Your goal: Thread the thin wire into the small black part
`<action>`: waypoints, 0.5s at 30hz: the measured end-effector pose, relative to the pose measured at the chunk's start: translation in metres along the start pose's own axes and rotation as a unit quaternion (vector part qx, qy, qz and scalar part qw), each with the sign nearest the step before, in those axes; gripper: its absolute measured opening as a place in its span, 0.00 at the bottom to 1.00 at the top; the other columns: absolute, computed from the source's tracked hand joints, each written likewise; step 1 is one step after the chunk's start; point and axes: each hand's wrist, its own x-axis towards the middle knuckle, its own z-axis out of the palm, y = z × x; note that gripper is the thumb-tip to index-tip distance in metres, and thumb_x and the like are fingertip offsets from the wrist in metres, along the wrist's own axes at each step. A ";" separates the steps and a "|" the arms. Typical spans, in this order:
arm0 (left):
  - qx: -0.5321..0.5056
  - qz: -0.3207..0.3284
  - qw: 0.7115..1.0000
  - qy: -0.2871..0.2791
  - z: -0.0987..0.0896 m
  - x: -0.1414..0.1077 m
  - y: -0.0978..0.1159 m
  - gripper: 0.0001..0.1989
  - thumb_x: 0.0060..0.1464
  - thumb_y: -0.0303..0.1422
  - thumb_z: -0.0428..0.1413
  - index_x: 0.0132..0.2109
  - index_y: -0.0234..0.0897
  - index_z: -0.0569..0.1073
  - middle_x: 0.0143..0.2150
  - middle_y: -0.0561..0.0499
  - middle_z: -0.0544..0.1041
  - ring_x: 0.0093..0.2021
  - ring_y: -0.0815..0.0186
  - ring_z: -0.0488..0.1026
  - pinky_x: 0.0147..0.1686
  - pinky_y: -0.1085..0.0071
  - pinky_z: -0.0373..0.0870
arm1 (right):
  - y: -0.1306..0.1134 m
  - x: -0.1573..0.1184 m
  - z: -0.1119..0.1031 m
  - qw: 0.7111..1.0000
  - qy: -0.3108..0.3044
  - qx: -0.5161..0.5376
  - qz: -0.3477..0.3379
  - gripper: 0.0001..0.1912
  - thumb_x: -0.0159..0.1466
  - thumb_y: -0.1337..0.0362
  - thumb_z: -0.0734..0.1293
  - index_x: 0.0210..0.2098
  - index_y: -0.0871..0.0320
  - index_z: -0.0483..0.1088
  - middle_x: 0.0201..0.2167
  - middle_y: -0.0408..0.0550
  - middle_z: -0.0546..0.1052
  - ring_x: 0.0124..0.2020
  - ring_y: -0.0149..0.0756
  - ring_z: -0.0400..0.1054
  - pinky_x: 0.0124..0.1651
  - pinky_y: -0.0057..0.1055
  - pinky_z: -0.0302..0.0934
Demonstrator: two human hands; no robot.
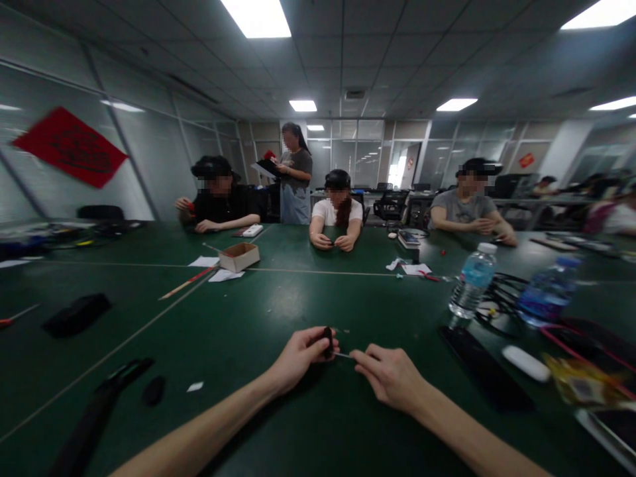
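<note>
Just above the green table (298,301), near its front middle, my left hand (304,354) is closed around a small black part (328,341), holding it upright between thumb and fingers. My right hand (385,372), to the right of it, pinches a thin metal rod (342,355). The rod points left, and its far end meets the lower side of the black part or lies just beside it; the exact contact is too small to tell. Most of whatever the right fingers grip is hidden.
Right: water bottle (473,281), blue-capped bottle (549,291), black phone (484,371), white case (527,363), cables. Left: black tool (94,411), black oval piece (154,391), paper scrap (195,386), black case (77,315). Further back: open cardboard box (239,257); several people beyond.
</note>
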 end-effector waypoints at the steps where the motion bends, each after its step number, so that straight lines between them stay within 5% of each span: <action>1: -0.002 -0.001 1.000 0.002 0.000 0.000 0.000 0.16 0.51 0.37 0.56 0.45 0.31 0.71 0.41 0.42 0.74 0.41 0.61 0.72 0.43 0.63 0.67 | -0.002 0.000 0.001 1.000 0.003 0.000 0.007 0.16 0.65 0.63 0.57 0.51 0.53 0.64 0.32 0.48 0.70 0.27 0.30 0.63 0.28 0.26 0.54; 15: -0.047 -0.001 0.996 0.080 -0.001 0.008 -0.010 0.17 0.52 0.40 0.55 0.43 0.29 0.70 0.40 0.41 0.74 0.39 0.62 0.73 0.43 0.62 0.69 | -0.025 0.003 0.023 0.993 0.041 0.019 0.109 0.17 0.67 0.61 0.53 0.52 0.54 0.63 0.32 0.51 0.71 0.28 0.33 0.67 0.29 0.27 0.59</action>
